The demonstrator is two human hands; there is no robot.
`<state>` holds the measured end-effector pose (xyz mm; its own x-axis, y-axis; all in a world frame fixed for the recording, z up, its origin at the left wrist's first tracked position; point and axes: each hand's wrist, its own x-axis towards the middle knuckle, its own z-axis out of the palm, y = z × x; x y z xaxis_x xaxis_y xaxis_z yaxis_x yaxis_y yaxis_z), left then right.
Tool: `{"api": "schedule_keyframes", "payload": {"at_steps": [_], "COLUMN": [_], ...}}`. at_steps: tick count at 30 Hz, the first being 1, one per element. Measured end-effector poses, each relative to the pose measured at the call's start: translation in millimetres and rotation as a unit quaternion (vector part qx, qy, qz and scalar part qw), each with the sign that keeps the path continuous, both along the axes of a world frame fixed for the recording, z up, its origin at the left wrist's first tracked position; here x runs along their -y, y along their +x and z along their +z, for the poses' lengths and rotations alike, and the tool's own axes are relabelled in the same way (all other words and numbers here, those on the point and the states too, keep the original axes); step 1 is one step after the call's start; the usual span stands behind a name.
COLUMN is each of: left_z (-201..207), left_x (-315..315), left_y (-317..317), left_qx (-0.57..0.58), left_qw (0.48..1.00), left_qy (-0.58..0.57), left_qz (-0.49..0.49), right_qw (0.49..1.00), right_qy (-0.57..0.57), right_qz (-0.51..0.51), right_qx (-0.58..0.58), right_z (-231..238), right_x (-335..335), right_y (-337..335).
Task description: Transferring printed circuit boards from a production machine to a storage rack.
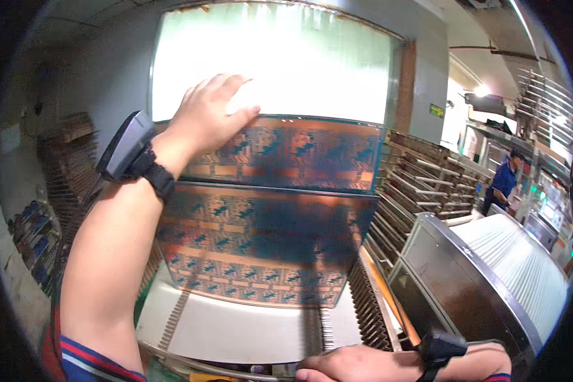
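Note:
My left hand [213,114] is raised in front of a bright pane, its fingers stretched and the thumb apart. The thumb lies at the top edge of a copper circuit board panel [299,149] with dark blue patterning; whether they touch I cannot tell. Closer to me stands a second such circuit board panel [261,254], upright in a slotted rack [372,318]. At the lower edge my right hand [356,366] is curled at the rack's front rail [229,369]. Its fingertips are partly cut off by the picture's edge.
The lit pane [274,57] fills the back. Stacked metal racks [420,178] stand on the right, beside a steel machine [452,274] with a ribbed pale top. A person in blue [504,181] works farther off. More racks [35,235] are on the left.

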<state>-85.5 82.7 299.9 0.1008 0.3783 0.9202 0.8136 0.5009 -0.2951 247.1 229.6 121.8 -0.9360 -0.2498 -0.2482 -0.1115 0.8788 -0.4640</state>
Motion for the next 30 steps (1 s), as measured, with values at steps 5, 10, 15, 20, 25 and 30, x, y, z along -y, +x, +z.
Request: {"api": "schedule_keyframes", "payload": {"at_steps": [5,10,15,20,25,30], "left_z": [-32,-40,-43,-41,-42,-39], "left_x": [-71,-85,-85,-87,-84,-83], "left_y": [35,30,35,42,41,46], "left_qx": [0.048,0.053,0.06,0.068,0.061,0.067], "left_qw": [0.994,0.99,0.99,0.99,0.991,0.991], "left_qy": [-0.067,-0.119,-0.118,-0.112,-0.108,-0.111], "left_qz": [0.07,0.059,0.05,0.052,0.049,0.04], "right_qw": [0.97,0.969,0.923,0.944,0.948,0.929], "right_qy": [0.069,0.068,0.069,0.129,0.116,0.047], "right_qz": [0.07,0.166,0.291,0.215,0.14,0.206], "right_qx": [-0.222,-0.169,-0.241,-0.214,-0.261,-0.306], "right_z": [11,20,21,11,-13,-11], "right_x": [-2,-16,-23,-17,-1,-17], "right_y": [3,10,-9,1,4,7]}}
